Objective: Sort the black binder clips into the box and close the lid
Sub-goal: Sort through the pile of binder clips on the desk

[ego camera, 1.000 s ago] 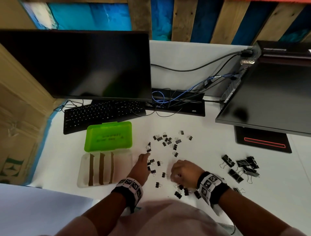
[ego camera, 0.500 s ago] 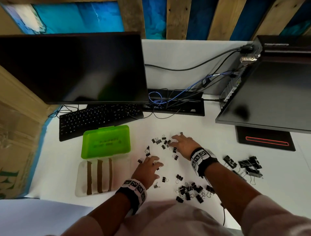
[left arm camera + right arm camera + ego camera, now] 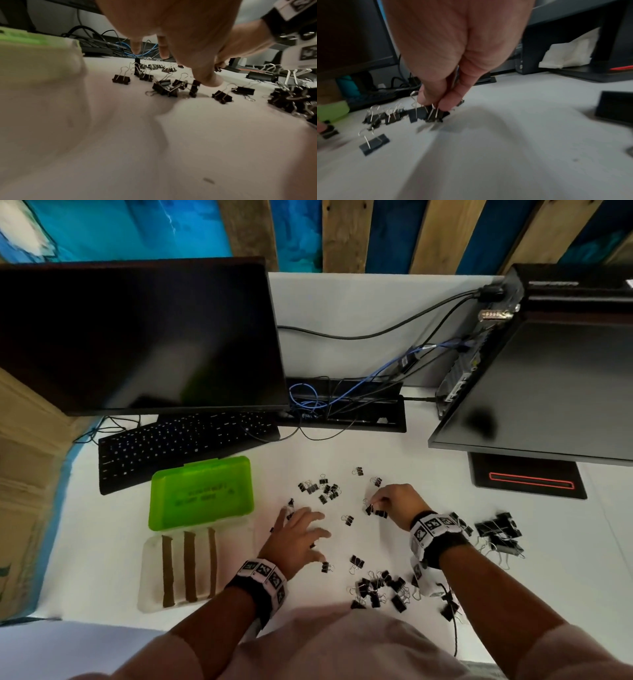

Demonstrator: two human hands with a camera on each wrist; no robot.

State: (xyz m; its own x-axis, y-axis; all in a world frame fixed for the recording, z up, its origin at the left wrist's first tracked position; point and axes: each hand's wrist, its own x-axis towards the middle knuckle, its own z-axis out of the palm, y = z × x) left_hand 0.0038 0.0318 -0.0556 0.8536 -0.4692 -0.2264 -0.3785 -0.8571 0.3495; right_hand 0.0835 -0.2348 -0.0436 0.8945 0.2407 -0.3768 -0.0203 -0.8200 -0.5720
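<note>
- On the white desk [image 3: 376, 446], right hand [image 3: 397, 503] pinches small black binder clips [image 3: 435, 115], fingers curled tight.
- Left hand [image 3: 294, 537] spread flat over scattered clips, gripping nothing.
- Green-lidded clear plastic box [image 3: 202, 494] lies open, left of both hands.

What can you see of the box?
The box lies open on the white desk, left of the left hand and apart from it. Its base is a clear, frosted plastic tray holding three brown strips set lengthwise; no clips are visible in it. The translucent green lid is swung back flat at the far edge, towards the keyboard, with faint moulded text on it. In the left wrist view the box is only a blur.
</note>
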